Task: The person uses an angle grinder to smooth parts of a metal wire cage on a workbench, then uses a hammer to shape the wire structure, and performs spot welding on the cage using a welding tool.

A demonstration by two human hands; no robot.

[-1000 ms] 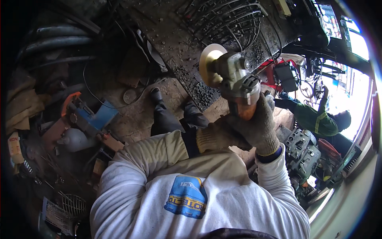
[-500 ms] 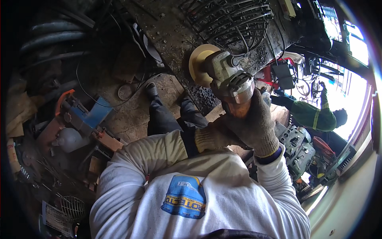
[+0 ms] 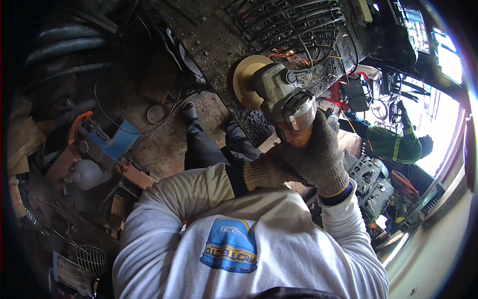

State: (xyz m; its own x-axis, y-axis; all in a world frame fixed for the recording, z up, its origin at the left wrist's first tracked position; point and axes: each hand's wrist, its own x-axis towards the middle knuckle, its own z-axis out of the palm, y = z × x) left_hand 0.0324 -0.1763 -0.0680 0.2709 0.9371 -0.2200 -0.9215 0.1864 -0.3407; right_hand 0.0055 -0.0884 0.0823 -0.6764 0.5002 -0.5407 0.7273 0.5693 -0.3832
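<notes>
An angle grinder (image 3: 285,92), grey-headed with an orange-brown body, is held in front of my chest. My right hand (image 3: 326,162), in a grey knit glove, wraps around its rear body. From the left, my gloved left hand (image 3: 279,168) is closed on the same rear part, its fingers mostly hidden behind the tool and the other hand. The pale round disc (image 3: 245,82) stands at the grinder's far left side. Orange sparks (image 3: 290,58) fly beyond the disc, beside a grille of curved dark metal bars (image 3: 294,27) on the bench. The exact contact point is hidden.
The dark, grit-strewn workbench (image 3: 211,47) spans the far side. At left stands a blue and orange machine (image 3: 112,144); cables lie on the floor. A grey-green machine (image 3: 373,184) is close on my right. Farther right, a person in a green jacket (image 3: 393,142) bends over.
Sparks have appeared between the disc and the metal grille. The grinder has shifted very slightly left, still in both hands.
</notes>
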